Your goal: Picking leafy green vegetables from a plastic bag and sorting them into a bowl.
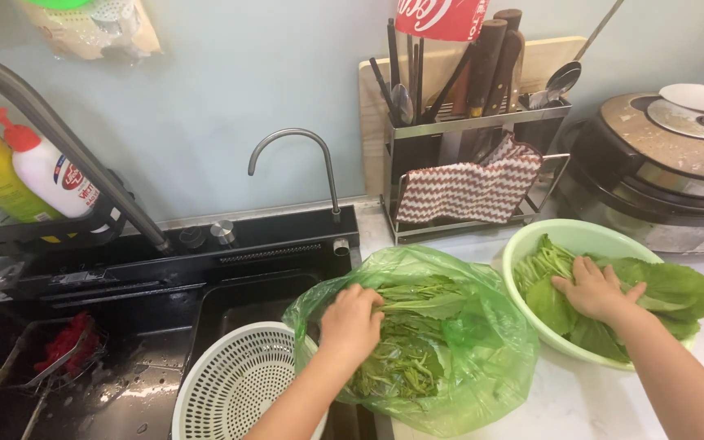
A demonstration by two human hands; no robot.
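Nearest me, the white perforated plastic colander (234, 387) sits in the black sink (165, 326), just left of my left hand (350, 324). That hand is curled inside the thin, crinkled green plastic bag (482, 358), fingers closed on the leafy green stems (405, 342); their long axis runs near-left to far-right. My right hand (595, 289) lies flat, fingers spread, pressing on broad green leaves (662, 293) in the pale green round plastic basin (580, 236), right of the bag and touching it. The left hand is nearer the stems.
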